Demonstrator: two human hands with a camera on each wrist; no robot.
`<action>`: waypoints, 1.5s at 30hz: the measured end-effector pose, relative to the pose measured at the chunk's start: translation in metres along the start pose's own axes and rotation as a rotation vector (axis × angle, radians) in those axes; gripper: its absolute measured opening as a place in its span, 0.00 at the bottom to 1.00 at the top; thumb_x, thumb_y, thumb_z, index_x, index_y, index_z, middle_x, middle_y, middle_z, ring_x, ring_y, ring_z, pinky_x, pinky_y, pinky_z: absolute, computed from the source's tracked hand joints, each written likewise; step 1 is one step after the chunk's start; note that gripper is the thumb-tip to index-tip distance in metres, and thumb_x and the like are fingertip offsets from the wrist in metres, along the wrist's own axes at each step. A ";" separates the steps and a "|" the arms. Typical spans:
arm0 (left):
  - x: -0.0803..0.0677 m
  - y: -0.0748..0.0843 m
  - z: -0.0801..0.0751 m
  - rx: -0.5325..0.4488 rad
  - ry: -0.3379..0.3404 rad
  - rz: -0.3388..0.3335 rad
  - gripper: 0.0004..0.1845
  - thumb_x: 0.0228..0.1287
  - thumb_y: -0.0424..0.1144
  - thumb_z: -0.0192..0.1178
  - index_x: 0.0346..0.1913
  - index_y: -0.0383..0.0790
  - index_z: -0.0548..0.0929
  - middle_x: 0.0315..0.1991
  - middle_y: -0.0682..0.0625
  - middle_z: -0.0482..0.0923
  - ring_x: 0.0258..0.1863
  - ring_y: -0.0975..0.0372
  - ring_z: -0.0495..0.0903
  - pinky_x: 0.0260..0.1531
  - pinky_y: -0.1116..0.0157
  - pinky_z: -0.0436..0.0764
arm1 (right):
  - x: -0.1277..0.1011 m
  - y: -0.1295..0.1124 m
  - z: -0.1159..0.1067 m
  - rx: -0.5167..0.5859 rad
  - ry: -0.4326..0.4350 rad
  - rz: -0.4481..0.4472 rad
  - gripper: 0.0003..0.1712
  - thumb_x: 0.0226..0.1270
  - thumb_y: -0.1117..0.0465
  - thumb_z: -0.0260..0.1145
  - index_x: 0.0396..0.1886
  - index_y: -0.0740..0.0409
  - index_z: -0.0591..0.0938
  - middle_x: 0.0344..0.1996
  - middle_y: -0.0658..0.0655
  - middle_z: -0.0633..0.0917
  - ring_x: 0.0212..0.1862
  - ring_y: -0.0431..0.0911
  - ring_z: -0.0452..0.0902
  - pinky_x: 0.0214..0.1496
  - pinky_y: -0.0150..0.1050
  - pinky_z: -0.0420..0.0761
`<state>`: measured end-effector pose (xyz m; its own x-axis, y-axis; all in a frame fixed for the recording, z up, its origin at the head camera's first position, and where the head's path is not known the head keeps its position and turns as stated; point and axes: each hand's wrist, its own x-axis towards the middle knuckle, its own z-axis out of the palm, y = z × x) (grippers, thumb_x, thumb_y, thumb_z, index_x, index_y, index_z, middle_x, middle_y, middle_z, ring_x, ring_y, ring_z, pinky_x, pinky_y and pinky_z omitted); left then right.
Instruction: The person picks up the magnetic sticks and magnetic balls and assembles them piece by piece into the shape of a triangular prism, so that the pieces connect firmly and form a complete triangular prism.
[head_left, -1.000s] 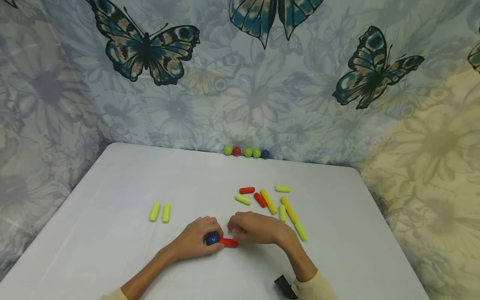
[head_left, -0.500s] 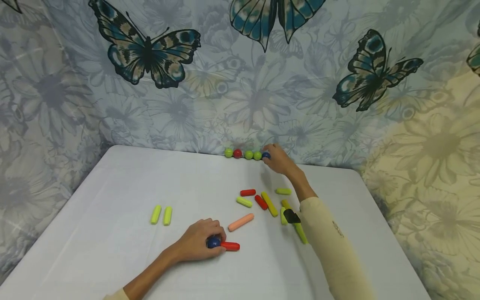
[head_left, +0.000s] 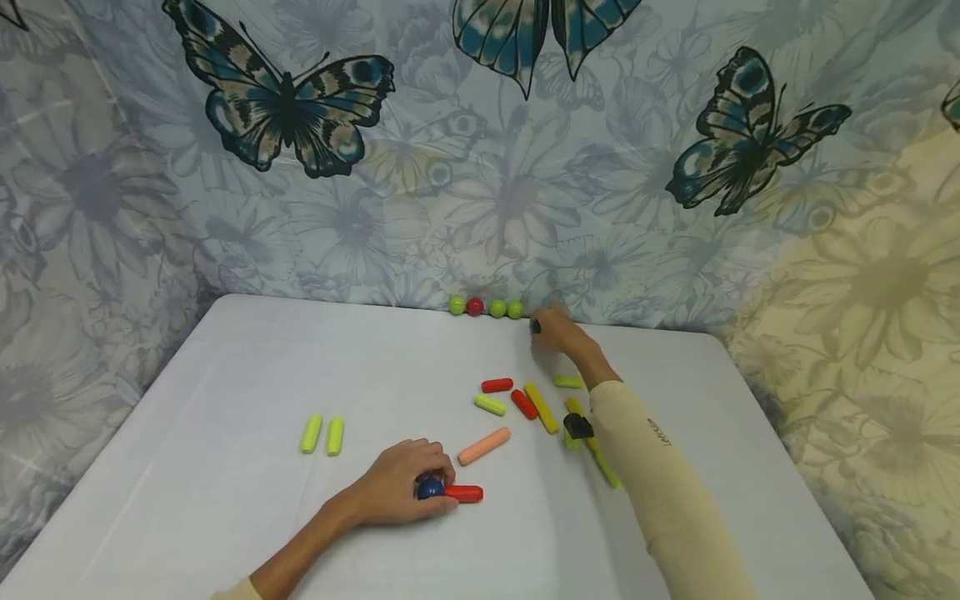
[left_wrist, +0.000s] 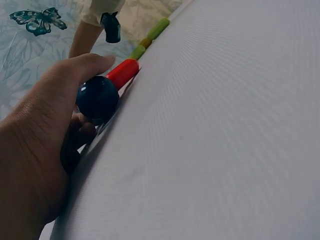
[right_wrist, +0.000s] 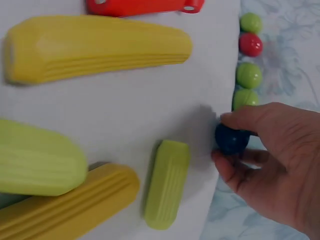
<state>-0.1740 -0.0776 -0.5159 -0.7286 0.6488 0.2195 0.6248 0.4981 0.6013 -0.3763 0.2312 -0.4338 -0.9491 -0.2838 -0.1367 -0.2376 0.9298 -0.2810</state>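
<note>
In the head view, my left hand (head_left: 405, 483) rests on the table, fingers and thumb curled round a glossy blue ball (head_left: 431, 487). A short red building stick (head_left: 467, 494) meets that ball's right side; in the left wrist view the red stick (left_wrist: 123, 73) lies by the thumb tip. At the table's far edge, my right hand (head_left: 558, 329) pinches another blue ball (right_wrist: 231, 139) between thumb and fingers, plain in the right wrist view. Green balls (right_wrist: 248, 75) and a red ball (right_wrist: 250, 44) are lined up beside it.
A peach stick (head_left: 483, 447) lies between the hands. Several red, yellow and green sticks (head_left: 542, 407) are scattered under and left of the right forearm. Two green sticks (head_left: 334, 436) lie at left. Butterfly-printed cloth (head_left: 360, 233) stands behind the white table (head_left: 262, 350).
My right hand has left the peach stick on the table, reached to the far edge and taken the blue ball from the row's right end. The left hand stays on its ball.
</note>
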 end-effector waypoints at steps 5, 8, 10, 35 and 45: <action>0.000 0.001 0.000 -0.011 -0.006 -0.007 0.10 0.66 0.62 0.66 0.40 0.64 0.82 0.33 0.70 0.73 0.35 0.76 0.69 0.41 0.73 0.70 | -0.014 0.000 0.000 0.014 -0.016 0.035 0.19 0.75 0.64 0.61 0.59 0.73 0.80 0.57 0.69 0.84 0.56 0.59 0.80 0.63 0.55 0.80; 0.000 0.003 0.001 -0.020 -0.003 -0.007 0.08 0.66 0.59 0.67 0.40 0.63 0.83 0.34 0.70 0.74 0.35 0.76 0.69 0.42 0.72 0.71 | -0.034 -0.009 -0.004 0.014 0.015 0.054 0.22 0.78 0.58 0.62 0.61 0.69 0.79 0.56 0.66 0.85 0.54 0.56 0.82 0.59 0.53 0.82; 0.000 0.003 0.002 -0.018 0.008 -0.008 0.06 0.65 0.56 0.68 0.39 0.63 0.84 0.34 0.69 0.75 0.35 0.76 0.69 0.42 0.71 0.72 | -0.050 -0.018 -0.008 0.011 0.033 0.038 0.21 0.79 0.55 0.63 0.59 0.67 0.81 0.52 0.64 0.87 0.48 0.54 0.84 0.55 0.51 0.84; 0.001 0.002 0.003 -0.027 0.065 0.032 0.06 0.66 0.51 0.69 0.42 0.58 0.83 0.36 0.67 0.79 0.37 0.77 0.72 0.44 0.71 0.72 | -0.166 -0.106 0.042 0.098 -0.542 -0.300 0.16 0.65 0.50 0.77 0.45 0.45 0.80 0.34 0.39 0.81 0.35 0.34 0.74 0.43 0.28 0.76; 0.001 0.001 -0.002 -0.043 0.014 0.048 0.12 0.67 0.59 0.66 0.44 0.60 0.81 0.39 0.68 0.79 0.39 0.76 0.72 0.44 0.71 0.71 | -0.165 -0.104 0.038 0.117 -0.568 -0.315 0.16 0.65 0.52 0.78 0.47 0.46 0.82 0.36 0.40 0.82 0.35 0.33 0.75 0.44 0.28 0.77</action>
<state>-0.1744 -0.0780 -0.5140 -0.7020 0.6631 0.2599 0.6470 0.4411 0.6219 -0.1868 0.1725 -0.4179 -0.5733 -0.6476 -0.5019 -0.4318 0.7594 -0.4867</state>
